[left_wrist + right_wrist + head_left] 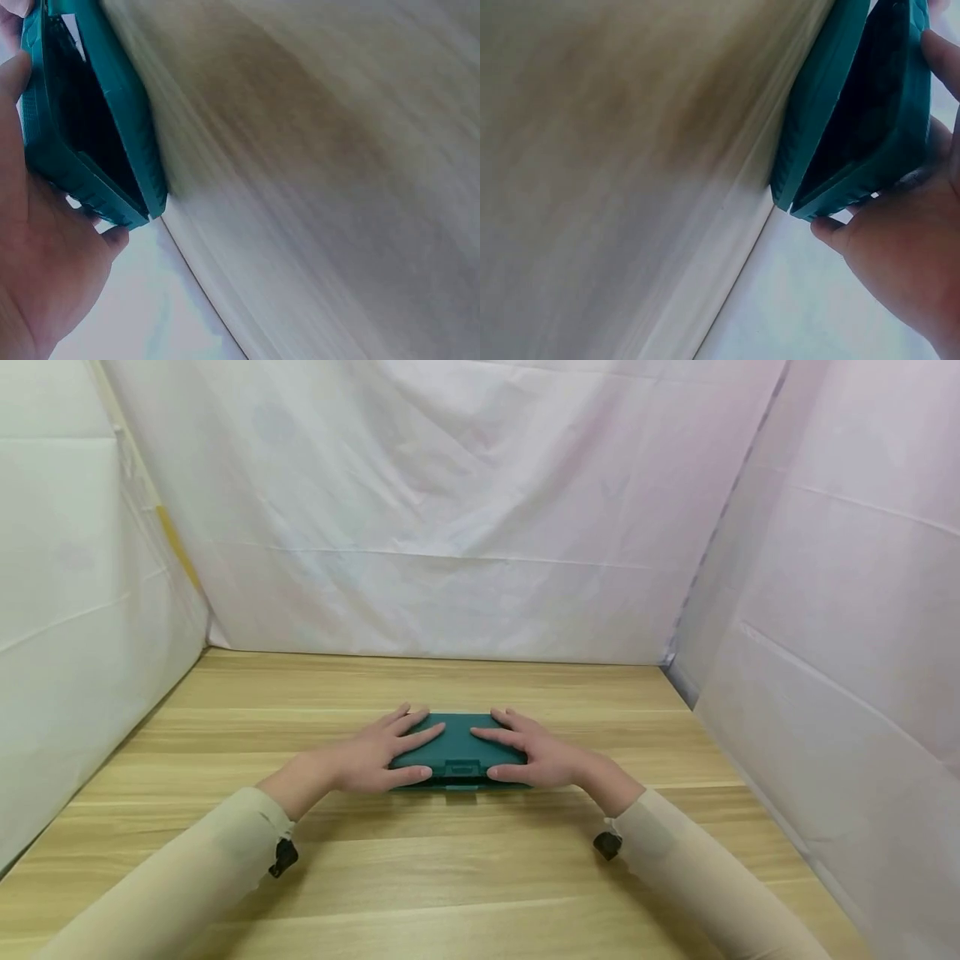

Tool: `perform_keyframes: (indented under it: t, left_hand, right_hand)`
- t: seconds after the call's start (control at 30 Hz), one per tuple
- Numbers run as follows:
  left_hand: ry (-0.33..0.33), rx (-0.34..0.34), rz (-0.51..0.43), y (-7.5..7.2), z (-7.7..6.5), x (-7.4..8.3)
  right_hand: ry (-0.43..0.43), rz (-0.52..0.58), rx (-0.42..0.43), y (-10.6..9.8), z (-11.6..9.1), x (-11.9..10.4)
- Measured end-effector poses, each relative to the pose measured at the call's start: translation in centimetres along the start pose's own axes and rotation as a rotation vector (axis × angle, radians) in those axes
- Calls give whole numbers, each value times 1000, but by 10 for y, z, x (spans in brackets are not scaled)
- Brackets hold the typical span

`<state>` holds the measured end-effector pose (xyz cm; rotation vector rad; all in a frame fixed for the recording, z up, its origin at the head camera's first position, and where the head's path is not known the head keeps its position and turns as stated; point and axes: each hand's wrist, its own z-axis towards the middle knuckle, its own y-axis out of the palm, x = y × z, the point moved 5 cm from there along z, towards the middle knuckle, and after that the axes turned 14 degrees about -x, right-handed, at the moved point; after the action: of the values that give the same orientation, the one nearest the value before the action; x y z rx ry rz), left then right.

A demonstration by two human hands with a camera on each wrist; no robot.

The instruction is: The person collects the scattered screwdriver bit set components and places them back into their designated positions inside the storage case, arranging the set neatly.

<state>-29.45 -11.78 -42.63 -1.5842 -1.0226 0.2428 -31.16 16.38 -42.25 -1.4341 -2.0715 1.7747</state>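
Note:
A teal plastic case [459,739] lies on the wooden table with its latch [462,767] facing me. Its lid stands slightly ajar, and a dark gap shows along the front in both wrist views. My left hand [372,755] rests on the lid's left part, fingers spread, thumb at the front edge. On the right part my right hand [545,755] lies the same way, its thumb beside the latch. The left wrist view shows the lower half of the case [124,97] on the table and a small white patch inside. The rest of the interior is dark.
The wood-grain table [465,877] extends around the case. White cloth sheets [450,527] hang behind it and along both sides. A small black object [283,857] sits at the left sleeve cuff, and another black object [607,845] at the right cuff.

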Motion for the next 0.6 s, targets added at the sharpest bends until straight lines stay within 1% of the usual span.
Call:
perform_keyframes:
  t: [0.13,0.3,0.6]
  left_hand:
    - [5,-8,56,4,2,1]
    - [7,-7,101,7,3,2]
    - [3,-10,85,14,5,3]
  right_hand:
    - [-10,-31,-8,3,0,3]
    - [-16,-32,-8,5,1,5]
    - [-13,-25,-5,5,3,5]
